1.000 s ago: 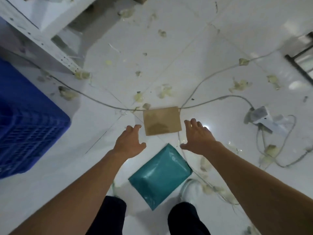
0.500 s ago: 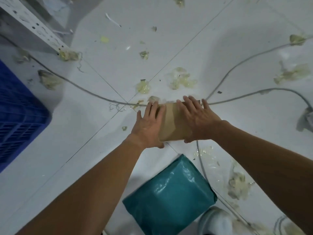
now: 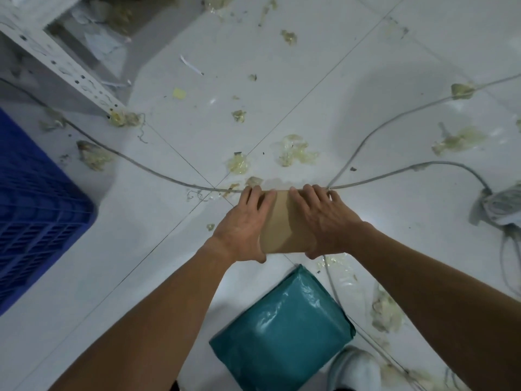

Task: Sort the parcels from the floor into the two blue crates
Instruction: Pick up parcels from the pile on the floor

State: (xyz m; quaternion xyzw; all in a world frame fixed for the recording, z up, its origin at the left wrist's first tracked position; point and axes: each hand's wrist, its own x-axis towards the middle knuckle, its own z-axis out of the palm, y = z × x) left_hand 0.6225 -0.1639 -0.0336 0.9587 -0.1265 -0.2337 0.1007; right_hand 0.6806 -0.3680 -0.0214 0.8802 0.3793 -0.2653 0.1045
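Observation:
A flat brown cardboard parcel (image 3: 284,224) lies on the white tiled floor at the centre. My left hand (image 3: 242,227) holds its left side, fingers over the top and thumb hooked at the near edge. My right hand (image 3: 327,221) grips the right side the same way. A teal plastic-wrapped parcel (image 3: 282,331) lies on the floor just below, close to my feet. One blue crate (image 3: 36,210) stands at the left edge, only partly in view.
A grey cable (image 3: 141,162) runs across the floor right behind the brown parcel, leading to a power strip (image 3: 501,204) at the right. A white metal rack leg (image 3: 64,69) stands upper left. Tape scraps litter the tiles. My white shoe (image 3: 352,371) is bottom right.
One second ago both hands hovered open beside the brown parcel. They then came down onto it and now clasp its two sides; the view has moved closer to the floor.

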